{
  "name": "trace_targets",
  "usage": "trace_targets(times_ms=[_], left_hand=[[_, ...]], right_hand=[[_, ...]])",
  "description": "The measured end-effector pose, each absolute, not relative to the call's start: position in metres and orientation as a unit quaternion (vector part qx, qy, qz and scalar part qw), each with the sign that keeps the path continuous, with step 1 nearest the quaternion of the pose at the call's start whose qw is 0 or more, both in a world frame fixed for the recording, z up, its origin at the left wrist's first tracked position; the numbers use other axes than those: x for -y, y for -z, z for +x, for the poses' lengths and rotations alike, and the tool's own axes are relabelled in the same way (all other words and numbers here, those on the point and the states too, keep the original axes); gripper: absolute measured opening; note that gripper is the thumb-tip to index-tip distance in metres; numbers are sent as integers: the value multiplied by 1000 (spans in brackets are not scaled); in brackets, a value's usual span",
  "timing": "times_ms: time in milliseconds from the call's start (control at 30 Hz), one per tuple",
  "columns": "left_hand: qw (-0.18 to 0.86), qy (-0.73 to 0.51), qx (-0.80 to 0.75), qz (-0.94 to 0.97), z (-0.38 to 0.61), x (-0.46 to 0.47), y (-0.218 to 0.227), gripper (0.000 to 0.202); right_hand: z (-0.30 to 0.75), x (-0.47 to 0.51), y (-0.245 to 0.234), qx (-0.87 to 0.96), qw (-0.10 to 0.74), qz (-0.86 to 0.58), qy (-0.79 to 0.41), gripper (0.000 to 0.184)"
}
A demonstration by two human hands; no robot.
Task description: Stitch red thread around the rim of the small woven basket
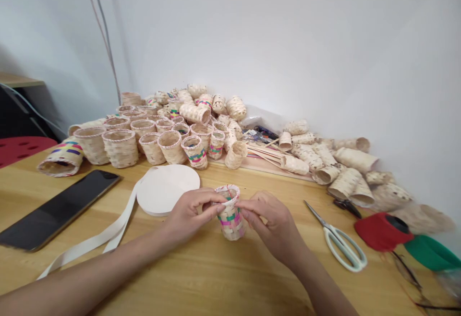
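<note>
A small woven bamboo basket (231,222) stands upright on the table, with green and pink bands and a red-and-white wrapped rim. My left hand (196,209) pinches its rim from the left, thumb outside and the other fingers partly hidden behind it. From the right, my right hand (268,217) grips the rim between thumb and forefinger. A pale strip shows just under the rim between my fingertips; I cannot tell whether it is separate from the basket. Left of my left hand lies a roll of white ribbon (169,188), its loose end trailing toward the front.
Finished-rim baskets (120,148) and unrimmed ones (347,181) are heaped along the wall. A black phone (57,210) lies at the left. To the right are scissors (338,239), a red thread spool (382,232), a green roll (432,252) and eyeglasses (406,270).
</note>
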State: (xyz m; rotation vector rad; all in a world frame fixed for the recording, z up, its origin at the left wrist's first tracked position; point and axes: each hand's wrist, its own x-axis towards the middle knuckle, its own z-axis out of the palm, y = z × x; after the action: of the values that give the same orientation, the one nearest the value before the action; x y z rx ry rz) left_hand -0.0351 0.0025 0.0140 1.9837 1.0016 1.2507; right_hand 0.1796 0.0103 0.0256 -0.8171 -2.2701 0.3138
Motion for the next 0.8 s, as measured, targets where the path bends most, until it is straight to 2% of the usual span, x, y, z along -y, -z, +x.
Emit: trace_targets(times_ms=[567,800], left_hand=[[289,-463,-371,751,-34,-2,-15,16],[207,-467,-343,789,-34,1,-15,15]], right_hand=[[179,-8,-28,869,347,-335,-111,20],[178,-5,-29,875,342,-333,-84,23]])
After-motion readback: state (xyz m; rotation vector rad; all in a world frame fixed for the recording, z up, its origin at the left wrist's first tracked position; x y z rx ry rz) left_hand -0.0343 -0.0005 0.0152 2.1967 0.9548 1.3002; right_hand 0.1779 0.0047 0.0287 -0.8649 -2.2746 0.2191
